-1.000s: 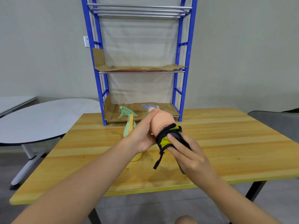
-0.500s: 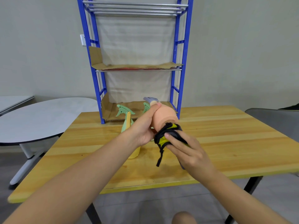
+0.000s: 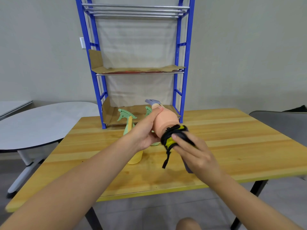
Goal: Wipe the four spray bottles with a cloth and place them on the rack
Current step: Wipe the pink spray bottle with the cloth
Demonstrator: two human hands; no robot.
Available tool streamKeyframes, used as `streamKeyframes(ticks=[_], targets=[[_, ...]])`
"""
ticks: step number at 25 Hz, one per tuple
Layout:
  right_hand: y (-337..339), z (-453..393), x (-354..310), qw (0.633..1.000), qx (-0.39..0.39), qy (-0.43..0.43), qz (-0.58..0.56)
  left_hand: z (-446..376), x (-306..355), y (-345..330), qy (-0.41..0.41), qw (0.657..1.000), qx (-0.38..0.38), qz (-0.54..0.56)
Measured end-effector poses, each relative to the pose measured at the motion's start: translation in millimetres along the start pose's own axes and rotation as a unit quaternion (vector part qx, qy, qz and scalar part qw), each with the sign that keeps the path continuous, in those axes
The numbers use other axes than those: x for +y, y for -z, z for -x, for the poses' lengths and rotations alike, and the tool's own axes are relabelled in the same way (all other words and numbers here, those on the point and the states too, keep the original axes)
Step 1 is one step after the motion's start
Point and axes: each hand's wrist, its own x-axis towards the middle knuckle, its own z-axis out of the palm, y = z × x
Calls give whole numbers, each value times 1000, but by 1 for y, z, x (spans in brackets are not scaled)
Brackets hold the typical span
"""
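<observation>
Room: grey wall behind, with a round white side table at the left and a grey chair at the right edge.
Table: wooden table, its top varnished and smooth, so bottles set down on it could slide.
Rack: blue rack stands at the back of the table; its shelves are lined with cardboard, and no bottle is seen standing on it yet.
Peach bottle: peach spray bottle is held tilted above the table, nozzle toward the rack, base toward the person. It looks like light, stiff plastic with a smooth and probably slippery wall; the narrow neck under the purple trigger head seems the surest place to hold it.
Yellow bottle: yellow spray bottle with a green trigger stands on the table, partly hidden behind the left forearm.
Other bottles: another green trigger shows behind the left hand, and a purple-grey shape under the right hand may be the fourth bottle; neither body can be made out clearly.
Left hand: left hand grips the peach bottle, fingers curled around its shoulder and neck.
Right hand: right hand pinches the cloth against the bottle's base, fingers bent over it.
Cloth: black and yellow cloth is soft and bunched, with a loose strap hanging down; it could snag.
</observation>
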Motion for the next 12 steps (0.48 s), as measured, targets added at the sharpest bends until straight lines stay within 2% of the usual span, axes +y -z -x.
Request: streamKeyframes(ticks=[2,6,9,12], targets=[[5,-7,3,999,17,-24,24,-1,-1,2,-2,1000,5,-10],[-1,-25,-12,999,35,-5,16,1,-3,0,13,1000,-10,-9],[-8,-17,-8,1000,-5,16,-2,8,7,7,-11,1000,15,-15],[-14,-15,-1,999,-32,5,-10,17,29,17,-62,996,7,-55]])
